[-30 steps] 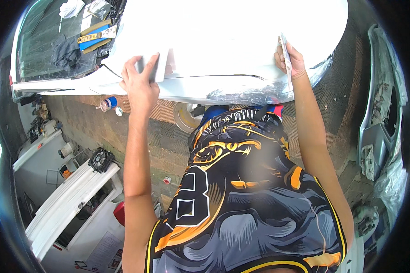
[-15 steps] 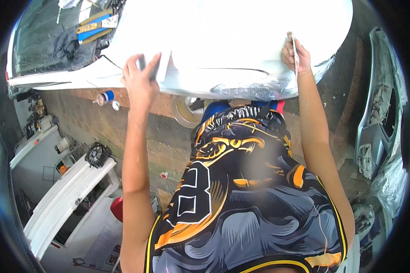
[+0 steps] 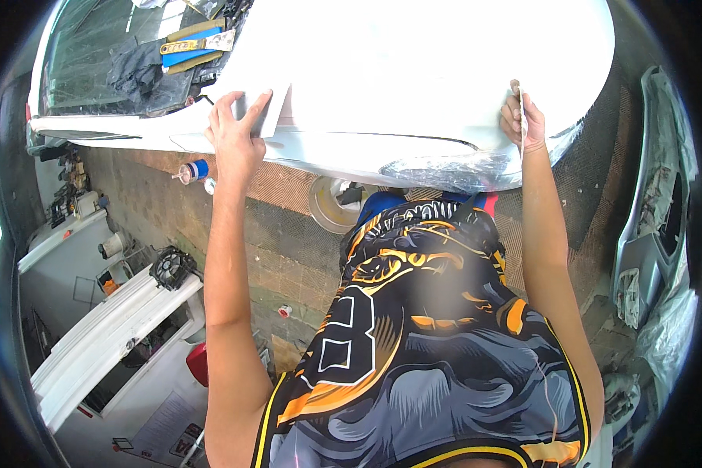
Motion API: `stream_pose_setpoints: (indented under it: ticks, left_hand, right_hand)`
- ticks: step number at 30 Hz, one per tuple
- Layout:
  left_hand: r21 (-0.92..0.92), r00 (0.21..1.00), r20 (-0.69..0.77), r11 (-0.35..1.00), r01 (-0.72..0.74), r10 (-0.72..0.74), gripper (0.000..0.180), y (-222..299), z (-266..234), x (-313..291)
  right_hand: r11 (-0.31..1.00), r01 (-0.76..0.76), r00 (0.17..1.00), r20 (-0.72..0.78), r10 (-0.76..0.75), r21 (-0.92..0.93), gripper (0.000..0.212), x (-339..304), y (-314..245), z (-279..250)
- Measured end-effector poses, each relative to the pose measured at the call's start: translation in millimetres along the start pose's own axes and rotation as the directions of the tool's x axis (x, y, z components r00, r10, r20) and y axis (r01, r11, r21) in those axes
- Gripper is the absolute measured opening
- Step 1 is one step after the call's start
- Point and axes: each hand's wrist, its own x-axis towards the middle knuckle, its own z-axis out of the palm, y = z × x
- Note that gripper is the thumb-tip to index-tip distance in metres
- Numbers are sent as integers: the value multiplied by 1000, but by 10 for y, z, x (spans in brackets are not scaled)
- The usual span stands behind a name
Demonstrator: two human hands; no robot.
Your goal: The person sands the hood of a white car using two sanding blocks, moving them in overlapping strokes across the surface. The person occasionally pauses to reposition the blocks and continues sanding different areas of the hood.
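Observation:
My left hand (image 3: 237,139) is at the near edge of a white car hood (image 3: 398,86), towards the windshield. Its thumb and fingers are apart around a flat grey-and-white block (image 3: 267,121), which lies against the painted surface. Over the front end of the hood, my right hand (image 3: 532,129) grips a thin, pale flat strip (image 3: 522,125), seen almost edge-on. What the strip's broad face looks like is hidden.
A putty knife (image 3: 199,44) and dark cloth (image 3: 136,69) lie by the windshield. Clear plastic film (image 3: 444,173) covers the near front corner. Below stand a bucket (image 3: 331,222) and a blue-labelled can (image 3: 195,171). A loose silver bumper (image 3: 639,226) is at right.
My whole view has shifted, so the car sits lower and farther right. Relative to the hood, my left hand with the block has slid slightly towards the windshield. My right hand keeps its hold on the strip.

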Motion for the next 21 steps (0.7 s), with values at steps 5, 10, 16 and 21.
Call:
stream_pose_setpoints:
  ticks: [5, 10, 16, 21]
  left_hand:
    - [-31, 1000, 6, 999, 10, -10, 94, 28, 43, -66]
    - [-36, 996, 86, 999, 17, -14, 91, 71, -37, -417]
    - [-659, 991, -130, 748, -78, -11, 47, 607, -408, -669]
    - [-870, 945, -303, 369, -327, 123, 43, 1455, -631, -607]
  right_hand:
    - [999, -8, 999, 33, 7, 31, 36, -5, -33, 15]
    - [1000, -4, 991, -132, 2, -21, 38, -50, 36, 70]
    - [958, -232, 763, -642, 74, -165, 56, 487, 730, 1626]
    - [943, -325, 746, -596, 297, 62, 41, 925, 1357, 2350]
